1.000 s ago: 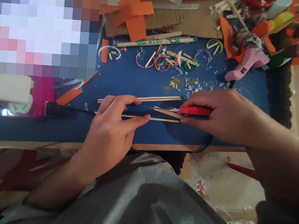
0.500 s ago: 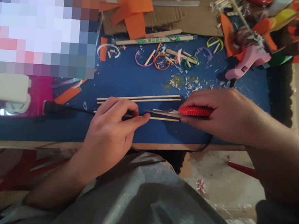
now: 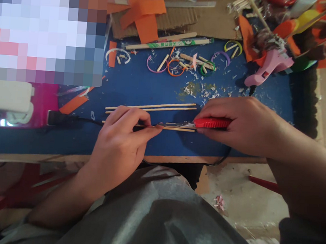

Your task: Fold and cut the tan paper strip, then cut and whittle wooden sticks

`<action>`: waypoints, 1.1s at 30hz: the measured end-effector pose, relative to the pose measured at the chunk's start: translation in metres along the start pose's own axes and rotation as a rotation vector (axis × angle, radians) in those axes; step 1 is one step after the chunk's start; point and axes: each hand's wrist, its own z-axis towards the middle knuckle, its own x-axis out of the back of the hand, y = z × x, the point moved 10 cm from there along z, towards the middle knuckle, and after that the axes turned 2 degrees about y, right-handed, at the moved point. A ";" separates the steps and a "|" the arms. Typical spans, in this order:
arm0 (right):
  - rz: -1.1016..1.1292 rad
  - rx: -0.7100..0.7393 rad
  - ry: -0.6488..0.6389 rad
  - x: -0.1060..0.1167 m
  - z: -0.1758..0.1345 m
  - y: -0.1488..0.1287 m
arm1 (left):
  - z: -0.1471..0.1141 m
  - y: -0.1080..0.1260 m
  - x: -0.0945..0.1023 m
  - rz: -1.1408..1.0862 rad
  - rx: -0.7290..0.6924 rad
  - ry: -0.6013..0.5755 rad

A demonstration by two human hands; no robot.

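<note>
My right hand (image 3: 244, 116) is closed around a red utility knife (image 3: 211, 122), its blade out and pointing left. Under the fingers of my left hand (image 3: 122, 141), a thin wooden stick (image 3: 179, 129) is pinched and lies lengthwise along the blue tabletop. The blade lies along this stick, its tip close by my left thumb; whether it touches the wood I cannot tell. A short piece of wood shows partly behind the blade. Two more thin sticks (image 3: 166, 108) lie side by side just beyond, their left part passing near my left knuckles.
Coloured rings (image 3: 175, 68) and short stick pieces lie farther back among white shavings (image 3: 191, 88). A pink glue gun (image 3: 271, 70) rests at right. Cardboard (image 3: 214, 23) and orange paper (image 3: 146, 22) are at the back. A pink power strip (image 3: 45, 102) with a black plug sits left.
The knife blade has come down and slightly left, so its tip now meets the area by my left thumb. My left hand has stayed in place on the stick.
</note>
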 end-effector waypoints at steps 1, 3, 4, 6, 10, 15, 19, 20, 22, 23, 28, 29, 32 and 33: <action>0.001 0.000 0.003 0.000 0.000 0.000 | 0.000 0.001 0.000 0.001 -0.004 0.004; 0.001 -0.002 0.009 0.000 0.000 0.000 | 0.000 0.001 0.000 0.004 -0.011 0.004; 0.000 -0.005 0.010 0.000 0.000 0.000 | 0.001 0.002 0.000 0.006 -0.014 0.002; -0.001 -0.009 0.012 0.000 0.000 0.001 | 0.001 0.002 0.000 0.008 -0.017 -0.004; 0.005 -0.002 0.012 -0.001 0.000 0.000 | 0.001 0.002 0.000 0.012 -0.021 -0.003; 0.024 -0.010 0.005 -0.001 0.001 0.000 | 0.000 0.002 -0.001 0.014 -0.014 -0.013; 0.015 0.004 0.000 -0.001 0.001 -0.002 | 0.000 0.002 0.000 0.006 -0.016 -0.003; 0.008 0.010 -0.003 -0.001 0.000 -0.002 | 0.000 0.002 0.000 0.005 -0.020 0.002; 0.001 0.028 0.002 -0.002 0.000 -0.003 | 0.000 0.003 0.001 0.006 -0.028 0.007; 0.002 0.043 0.014 -0.001 0.000 -0.003 | 0.001 0.003 0.001 0.006 -0.032 0.009; 0.000 0.110 0.069 0.000 -0.002 -0.006 | 0.001 0.003 0.000 0.003 -0.033 0.010; -0.002 0.111 0.067 0.000 -0.002 -0.006 | 0.001 0.003 0.000 0.003 -0.034 0.009; -0.002 0.103 0.064 0.000 -0.002 -0.005 | 0.000 0.003 -0.001 0.008 -0.038 0.005; 0.000 0.101 0.062 -0.001 -0.002 -0.005 | 0.000 0.003 -0.001 0.010 -0.039 0.004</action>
